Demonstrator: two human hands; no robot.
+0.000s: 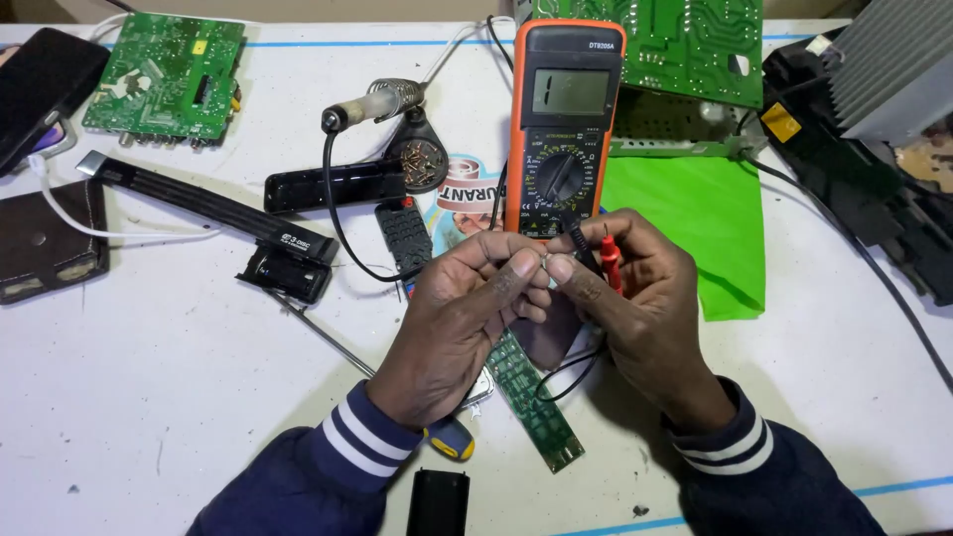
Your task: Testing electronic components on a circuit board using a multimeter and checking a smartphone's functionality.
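Observation:
My left hand (467,308) and my right hand (640,303) meet over the middle of the white table (149,357). Both pinch a tiny metal part (545,261) between their fingertips. My right hand also holds the red probe (610,260) and the black probe (584,248) of the orange multimeter (563,129), which stands just behind the hands. A narrow green circuit strip (531,392) lies under my hands. A black probe wire (566,382) loops below my right hand.
A soldering iron on its stand (397,109), a black remote shell (333,186), a rubber keypad (405,236), a green board (167,77), a flat black ribbon cable (189,199), a green sheet (710,218), a screwdriver handle (452,442) and black equipment (864,129) at right surround the hands.

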